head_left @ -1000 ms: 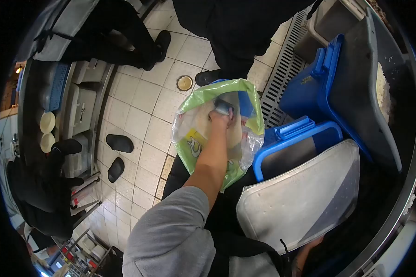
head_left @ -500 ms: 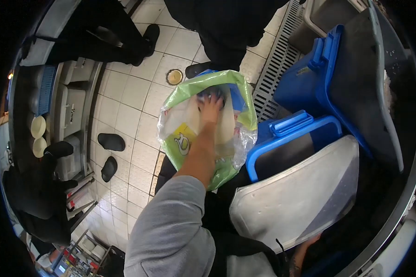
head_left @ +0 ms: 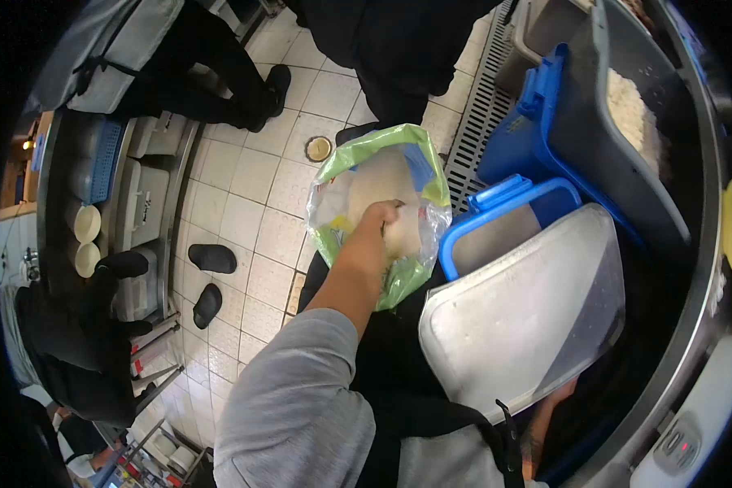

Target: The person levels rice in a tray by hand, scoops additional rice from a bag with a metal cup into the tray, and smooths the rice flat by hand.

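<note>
A blue perforated plastic basket sits near two round pale-yellow bowls. A grey slotted floor grate borders square cream tiles, where a round dark-rimmed disc shows.

Of the person's 2 arms, the left arm was stretched forward, the left hand partly curled, while the right hand, mostly hidden, was held low.
</note>
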Demonstrator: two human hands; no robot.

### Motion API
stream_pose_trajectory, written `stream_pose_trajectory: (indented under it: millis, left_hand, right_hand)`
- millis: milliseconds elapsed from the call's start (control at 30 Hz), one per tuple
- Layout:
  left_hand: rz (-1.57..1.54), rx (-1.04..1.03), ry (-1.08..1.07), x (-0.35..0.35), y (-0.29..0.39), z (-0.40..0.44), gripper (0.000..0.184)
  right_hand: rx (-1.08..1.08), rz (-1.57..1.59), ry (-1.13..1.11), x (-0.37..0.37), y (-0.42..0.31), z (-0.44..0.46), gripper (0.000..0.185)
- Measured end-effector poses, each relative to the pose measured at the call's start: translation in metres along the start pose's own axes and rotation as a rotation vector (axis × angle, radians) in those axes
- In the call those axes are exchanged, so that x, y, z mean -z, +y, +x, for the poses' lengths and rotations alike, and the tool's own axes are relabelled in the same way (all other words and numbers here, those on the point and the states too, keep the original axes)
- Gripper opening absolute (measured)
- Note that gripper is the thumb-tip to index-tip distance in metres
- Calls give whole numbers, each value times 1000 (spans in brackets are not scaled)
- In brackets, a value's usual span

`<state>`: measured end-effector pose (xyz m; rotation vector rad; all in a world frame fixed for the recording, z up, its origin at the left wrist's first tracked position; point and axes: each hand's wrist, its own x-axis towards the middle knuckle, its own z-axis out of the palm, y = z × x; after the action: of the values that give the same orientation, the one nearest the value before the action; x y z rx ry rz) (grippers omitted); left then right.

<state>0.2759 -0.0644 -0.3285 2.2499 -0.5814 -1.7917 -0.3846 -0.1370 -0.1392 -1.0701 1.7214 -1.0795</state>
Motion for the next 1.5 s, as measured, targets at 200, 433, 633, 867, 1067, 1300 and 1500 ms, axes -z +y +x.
stream_pose_trajectory:
  millis: [200,433,633,867,1067,1300,1500]
  left_hand:
    - [-661,143,150,31,-3,-52,45]
    - [-1044,24,283,62,13,-121,46]
    - [-1094,-172,131,75,28,-185,53]
    - [-1081,-204,-22,86,30,-224,55]
    - [-984,-232,3,66,69,-306,58]
    - [-858,-292,-70,20,134,-348,66]
    - [-580,-567,-44,-59,211,-381,67]
  right_hand:
    - [132,-153,106,-3,18,13,39]
    - [-33,-375,239,-29,-11,-2,46]
    - [-76,-468,305,-50,-53,-18,56]
    - [244,-421,124,-41,-36,-21,66]
    - [371,-317,-69,-34,-13,-2,80]
    - [162,-355,97,-49,-62,-39,69]
    - [399,-337,506,-57,-44,-40,53]
